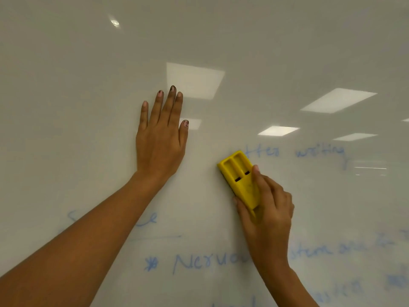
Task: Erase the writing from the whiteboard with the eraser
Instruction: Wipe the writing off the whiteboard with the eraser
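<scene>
On whiteboard (66, 85), blue writing (199, 263), eraser (240, 173), light reflections (194, 79)

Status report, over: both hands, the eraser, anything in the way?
Left hand flat on glossy white whiteboard. Right hand grips yellow plastic eraser, beside blue marker writing. Left forearm covers part of a lower word.

Your right hand (267, 209) is covering the lower end of the yellow plastic block eraser (238, 171), and its wiping face is lying unseen against the glossy white whiteboard (88, 74). Your right wrist (272, 258) is cutting through the blue marker word (199, 263) beginning "Nervo", while your left forearm (88, 240) is masking the middle of a faint blue word (146, 219). The smeared blue writing (345, 289) near the right and bottom edges is running out of view, too blurred to read.
</scene>
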